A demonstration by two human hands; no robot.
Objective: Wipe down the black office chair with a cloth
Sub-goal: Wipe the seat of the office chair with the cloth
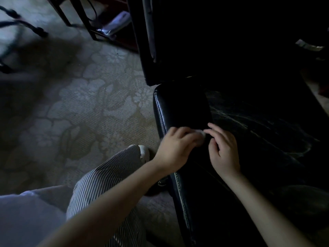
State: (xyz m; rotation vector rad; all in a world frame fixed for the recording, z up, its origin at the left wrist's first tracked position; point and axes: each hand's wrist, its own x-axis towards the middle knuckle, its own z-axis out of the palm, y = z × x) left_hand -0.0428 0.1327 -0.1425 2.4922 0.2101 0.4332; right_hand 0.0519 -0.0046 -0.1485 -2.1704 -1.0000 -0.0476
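Observation:
The black leather office chair (181,107) fills the right half of the view, its padded seat edge with pale stitching running toward me. A small white cloth (200,134) shows between my two hands on the seat's left pad. My left hand (175,148) lies over the cloth with curled fingers gripping it. My right hand (223,148) rests just right of the cloth with bent fingers, its fingertips at the cloth's edge. Most of the cloth is hidden under my left hand. The room is dim.
A pale floral carpet (80,104) covers the floor to the left. My striped trouser leg (110,177) and a white shoe (144,153) stand beside the seat. Dark furniture legs (85,20) and a black frame (21,27) stand at the back left.

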